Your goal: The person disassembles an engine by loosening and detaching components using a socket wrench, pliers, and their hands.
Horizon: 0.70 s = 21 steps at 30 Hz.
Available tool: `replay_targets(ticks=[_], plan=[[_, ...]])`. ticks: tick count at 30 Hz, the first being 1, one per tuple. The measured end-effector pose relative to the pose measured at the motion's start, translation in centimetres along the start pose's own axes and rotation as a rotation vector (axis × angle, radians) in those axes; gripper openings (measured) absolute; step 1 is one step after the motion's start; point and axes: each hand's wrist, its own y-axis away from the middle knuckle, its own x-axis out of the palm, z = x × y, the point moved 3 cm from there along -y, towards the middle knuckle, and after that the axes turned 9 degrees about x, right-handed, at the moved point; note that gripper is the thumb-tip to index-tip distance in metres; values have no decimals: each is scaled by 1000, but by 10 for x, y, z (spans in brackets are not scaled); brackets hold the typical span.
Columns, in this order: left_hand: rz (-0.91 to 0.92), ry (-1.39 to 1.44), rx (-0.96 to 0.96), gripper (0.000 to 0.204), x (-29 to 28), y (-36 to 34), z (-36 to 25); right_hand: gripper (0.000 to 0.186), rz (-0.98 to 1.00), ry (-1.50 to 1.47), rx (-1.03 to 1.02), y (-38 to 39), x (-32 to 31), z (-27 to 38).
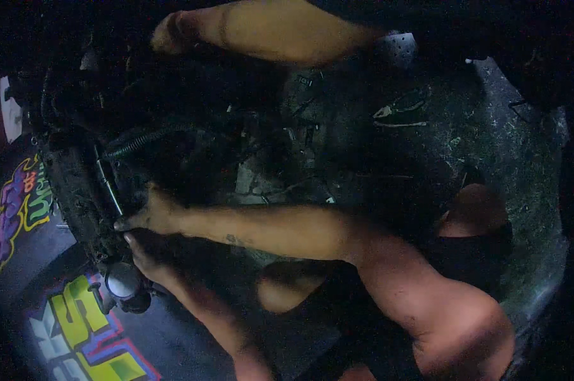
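My right hand (141, 214) is closed at the lower end of a long shiny metal rod (112, 187), which lies along a dark, grimy mechanical assembly (71, 184) on the left. Just below it, my left hand (144, 257) reaches to the same spot, thumb near the rod's end, its fingers mostly hidden in shadow against the assembly. A round silver-topped part (124, 279) sits at the assembly's lower end. A ribbed hose (128, 143) runs right from the rod's upper end.
Another person's arm (268, 32) reaches across the top, hand at upper left. Pliers (395, 114) and small scattered tools (309, 133) lie on the dark floor. A panel with painted graffiti (20, 209) runs along the left. My bent legs (474, 209) are at lower right.
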Motion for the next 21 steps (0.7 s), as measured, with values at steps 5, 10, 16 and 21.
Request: replay_targets(ticks=[5,10,16,21], plan=[[118,110,-134,35,4,1,-9,69,202,-35,221,98,30,-38],[148,383,-351,31,4,-5,-9,71,262,-7,310,111,42,-52],[525,1141,-754,29,12,4,-13,74,259,56,333,115,54,-61],[674,1387,-925,29,9,9,-15,76,424,-81,403,124,50,-52]])
